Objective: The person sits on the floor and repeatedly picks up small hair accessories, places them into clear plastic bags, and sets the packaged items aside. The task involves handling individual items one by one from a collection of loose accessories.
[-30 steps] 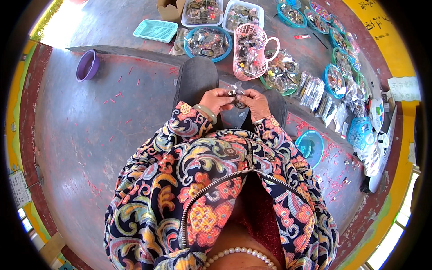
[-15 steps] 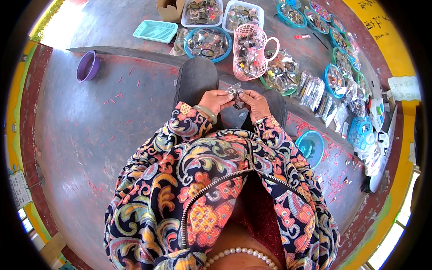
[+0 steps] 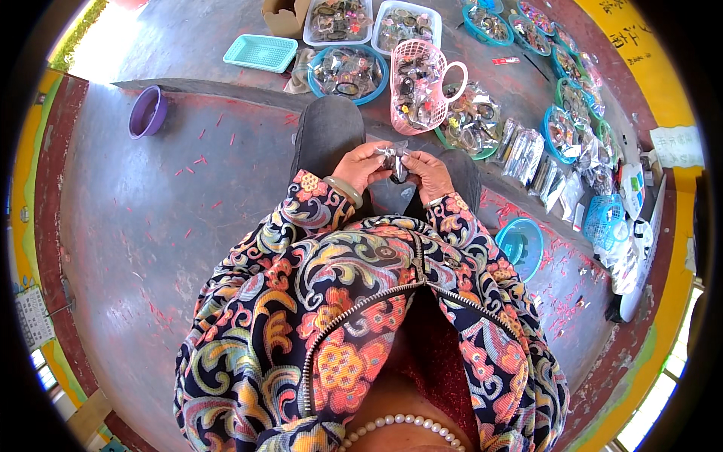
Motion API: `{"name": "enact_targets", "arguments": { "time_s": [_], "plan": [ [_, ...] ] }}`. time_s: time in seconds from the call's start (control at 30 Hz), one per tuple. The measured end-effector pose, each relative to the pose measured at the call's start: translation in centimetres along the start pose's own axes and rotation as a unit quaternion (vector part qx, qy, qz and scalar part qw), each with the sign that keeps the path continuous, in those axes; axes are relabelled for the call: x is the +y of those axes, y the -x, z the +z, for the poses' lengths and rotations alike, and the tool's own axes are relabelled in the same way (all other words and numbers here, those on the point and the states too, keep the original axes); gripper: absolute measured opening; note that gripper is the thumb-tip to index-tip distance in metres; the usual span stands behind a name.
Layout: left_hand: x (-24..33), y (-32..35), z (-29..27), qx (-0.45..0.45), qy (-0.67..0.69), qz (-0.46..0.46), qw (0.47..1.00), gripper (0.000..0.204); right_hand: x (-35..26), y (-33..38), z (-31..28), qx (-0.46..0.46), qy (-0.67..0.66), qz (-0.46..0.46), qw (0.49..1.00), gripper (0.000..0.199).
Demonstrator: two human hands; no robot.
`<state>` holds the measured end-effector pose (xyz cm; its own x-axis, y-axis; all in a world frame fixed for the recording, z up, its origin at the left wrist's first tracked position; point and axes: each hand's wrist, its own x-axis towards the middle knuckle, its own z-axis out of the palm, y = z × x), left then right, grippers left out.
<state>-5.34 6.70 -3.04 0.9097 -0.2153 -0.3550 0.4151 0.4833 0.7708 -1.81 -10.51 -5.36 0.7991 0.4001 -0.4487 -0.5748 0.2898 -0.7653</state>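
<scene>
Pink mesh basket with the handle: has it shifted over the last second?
No. The pink mesh basket sits in the same spot beside the round blue basket, as before; only the hands are busy.

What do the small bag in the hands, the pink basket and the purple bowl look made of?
Bag: thin clear plastic film, by its glints and see-through look; contents too small to tell. Pink basket: moulded plastic, openwork lattice with a loop handle. Purple bowl: probably plastic, smooth, evenly coloured.

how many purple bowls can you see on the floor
1: a purple bowl on the floor at the far left, well apart from the left hand. Others may be hidden outside the view.
</scene>
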Motion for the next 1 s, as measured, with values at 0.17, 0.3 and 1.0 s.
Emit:
{"name": "enact_targets", "arguments": {
  "time_s": [0.17, 0.3, 1.0],
  "plan": [
    [-0.1, 0.0, 0.2, 0.034, 0.005, 0.002, 0.999, 0.026, 0.7, -0.4, -0.5, -0.007, -0.010, -0.015, 1.000, 0.010],
    [-0.6, -0.6, -0.2, 0.069, 0.042, -0.020, 0.997, 0.017, 0.4, -0.1, 0.3, 0.020, -0.019, -0.041, 0.999, 0.009],
    [-0.3, -0.4, -0.3, 0.103, 0.064, -0.016, 0.992, 0.013, 0.6, -0.1, 0.5, 0.015, -0.049, -0.041, 0.998, 0.006]
  ]
}}
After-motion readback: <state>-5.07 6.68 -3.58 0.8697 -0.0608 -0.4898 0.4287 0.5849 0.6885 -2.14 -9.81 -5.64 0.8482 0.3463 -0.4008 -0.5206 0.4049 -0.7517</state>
